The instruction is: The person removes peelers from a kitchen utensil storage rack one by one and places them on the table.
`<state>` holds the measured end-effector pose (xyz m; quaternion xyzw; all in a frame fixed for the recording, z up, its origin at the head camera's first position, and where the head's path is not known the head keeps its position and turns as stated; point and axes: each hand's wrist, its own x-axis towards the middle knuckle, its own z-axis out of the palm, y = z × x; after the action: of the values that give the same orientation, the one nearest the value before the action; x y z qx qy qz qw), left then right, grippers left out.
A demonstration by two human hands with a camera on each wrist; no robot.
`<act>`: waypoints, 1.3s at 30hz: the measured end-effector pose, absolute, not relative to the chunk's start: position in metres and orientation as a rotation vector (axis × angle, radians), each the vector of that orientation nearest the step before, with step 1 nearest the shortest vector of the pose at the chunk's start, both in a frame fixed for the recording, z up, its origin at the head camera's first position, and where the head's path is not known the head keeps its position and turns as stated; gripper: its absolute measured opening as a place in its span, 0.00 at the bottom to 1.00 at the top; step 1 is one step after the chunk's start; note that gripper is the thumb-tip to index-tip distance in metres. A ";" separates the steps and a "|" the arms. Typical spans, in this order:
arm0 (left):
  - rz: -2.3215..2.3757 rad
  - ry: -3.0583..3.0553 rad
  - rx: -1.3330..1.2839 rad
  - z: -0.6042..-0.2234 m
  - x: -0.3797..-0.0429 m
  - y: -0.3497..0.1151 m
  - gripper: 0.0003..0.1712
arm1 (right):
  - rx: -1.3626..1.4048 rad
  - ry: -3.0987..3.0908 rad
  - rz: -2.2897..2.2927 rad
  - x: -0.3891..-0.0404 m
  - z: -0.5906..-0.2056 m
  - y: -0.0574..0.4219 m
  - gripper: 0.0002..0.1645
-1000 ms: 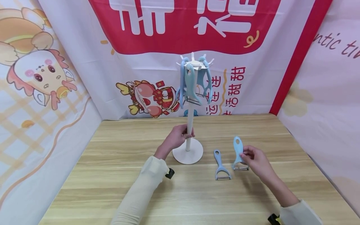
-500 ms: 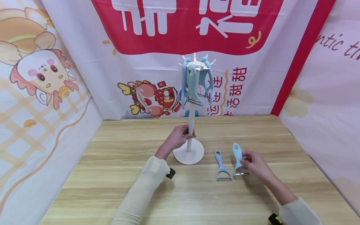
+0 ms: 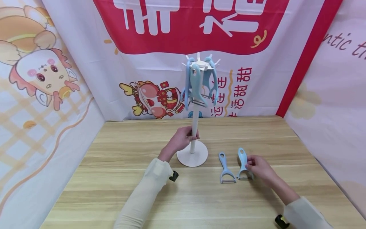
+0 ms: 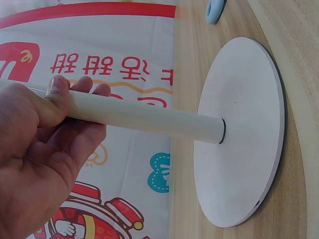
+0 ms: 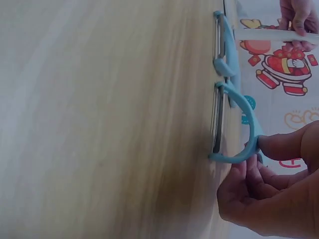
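Observation:
A white stand with a slim pole point(image 3: 195, 119) and round base point(image 4: 239, 164) rises from the wooden table. Several light-blue peelers point(image 3: 196, 84) hang from its top hooks. Around the lower pole, my left hand point(image 3: 180, 139) curls its fingers, the thumb pressing along it in the left wrist view. My right hand point(image 3: 261, 168) pinches a light-blue peeler point(image 3: 242, 157) between thumb and fingers near the blade end. That peeler's blade end touches or is just over the table; I cannot tell which. Another blue peeler point(image 3: 223, 161) lies left of it, blade end towards me.
The wood-grain table point(image 3: 114, 178) extends in front of and around both arms. Behind it hangs a printed red-and-white cloth point(image 3: 160, 44), close behind the stand. Printed cloths also line the left and right sides.
My right hand has brought the peeler slightly towards me and lower, roughly level with the one lying beside it. The left hand keeps its hold on the pole.

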<state>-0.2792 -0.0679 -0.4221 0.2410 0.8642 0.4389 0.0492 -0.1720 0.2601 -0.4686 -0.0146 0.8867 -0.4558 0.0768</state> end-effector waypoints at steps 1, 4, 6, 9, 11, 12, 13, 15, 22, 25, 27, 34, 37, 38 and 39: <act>1.339 2.633 0.730 -0.422 -0.279 -0.068 0.05 | -0.037 2.667 -1.348 -0.173 -0.469 0.260 0.19; 1.335 2.636 0.740 -0.423 -0.279 -0.069 0.05 | -0.029 2.684 -1.314 -0.174 -0.470 0.260 0.20; 1.332 2.639 0.742 -0.424 -0.280 -0.069 0.05 | -0.038 2.687 -1.302 -0.175 -0.471 0.260 0.20; 1.332 2.641 0.743 -0.425 -0.280 -0.069 0.05 | -0.054 2.691 -1.270 -0.176 -0.473 0.260 0.19; 1.329 2.642 0.748 -0.426 -0.281 -0.069 0.05 | -0.061 2.699 -1.234 -0.177 -0.475 0.260 0.19; 1.325 2.643 0.751 -0.426 -0.281 -0.069 0.05 | -0.052 2.702 -1.220 -0.177 -0.476 0.260 0.19; 1.324 2.645 0.752 -0.426 -0.281 -0.069 0.05 | -0.047 2.707 -1.204 -0.178 -0.477 0.260 0.19; 1.321 2.645 0.749 -0.426 -0.281 -0.069 0.05 | -0.062 2.720 -1.179 -0.178 -0.479 0.261 0.20; 1.334 2.637 0.735 -0.423 -0.279 -0.068 0.05 | -0.073 2.770 -1.128 -0.178 -0.478 0.262 0.24; 1.328 2.643 0.738 -0.423 -0.279 -0.069 0.05 | -0.063 2.771 -1.129 -0.177 -0.475 0.262 0.25; 1.324 2.644 0.734 -0.422 -0.279 -0.069 0.05 | -0.043 2.775 -1.134 -0.176 -0.473 0.262 0.25; 1.333 2.626 0.711 -0.421 -0.278 -0.069 0.05 | -0.081 2.839 -1.131 -0.174 -0.460 0.257 0.24; 1.334 2.624 0.710 -0.422 -0.278 -0.069 0.04 | -0.137 2.897 -1.154 -0.174 -0.451 0.252 0.22; 1.336 2.625 0.714 -0.422 -0.278 -0.069 0.04 | -0.159 2.915 -1.173 -0.174 -0.448 0.250 0.21; 1.334 2.626 0.720 -0.421 -0.279 -0.069 0.04 | -0.173 2.929 -1.183 -0.174 -0.444 0.247 0.20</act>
<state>-0.2786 -0.0689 -0.4215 0.2372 0.8647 0.4393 0.0549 -0.1737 0.2471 -0.4435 -0.0546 0.9257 -0.3740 -0.0111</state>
